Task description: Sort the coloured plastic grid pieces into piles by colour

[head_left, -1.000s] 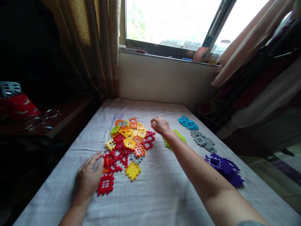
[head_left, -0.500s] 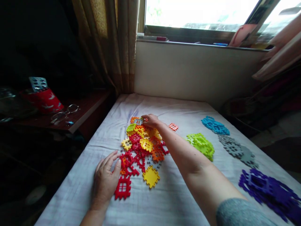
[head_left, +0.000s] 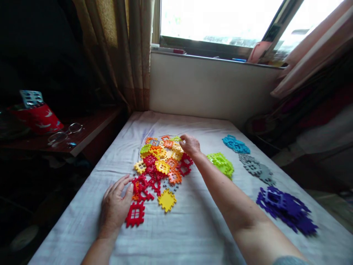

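Note:
Interlocking plastic tiles in red, orange, yellow, grey and green lie in a loose mixed pile [head_left: 162,165] on the cloth-covered surface. At the pile's far right edge, my right hand [head_left: 191,145] is closed, its fingertips pinching a light green tile [head_left: 175,138]. My left hand [head_left: 117,198] rests at the near left, fingers apart and slightly curved, beside a red tile [head_left: 140,182]; whether it touches that tile is unclear. In front lie a red window tile [head_left: 135,214] and a solid yellow tile [head_left: 167,200].
To the right are separate heaps: lime green [head_left: 221,165], blue [head_left: 236,144], grey [head_left: 256,169] and purple [head_left: 288,209]. A dark side table [head_left: 91,127] at left bears eyeglasses [head_left: 64,134] and a red container [head_left: 41,118]. Wall and window stand behind.
My right hand has moved right along the pile's far edge, and the light green tile has moved with it. My left hand stays by the red tiles. The view has turned right.

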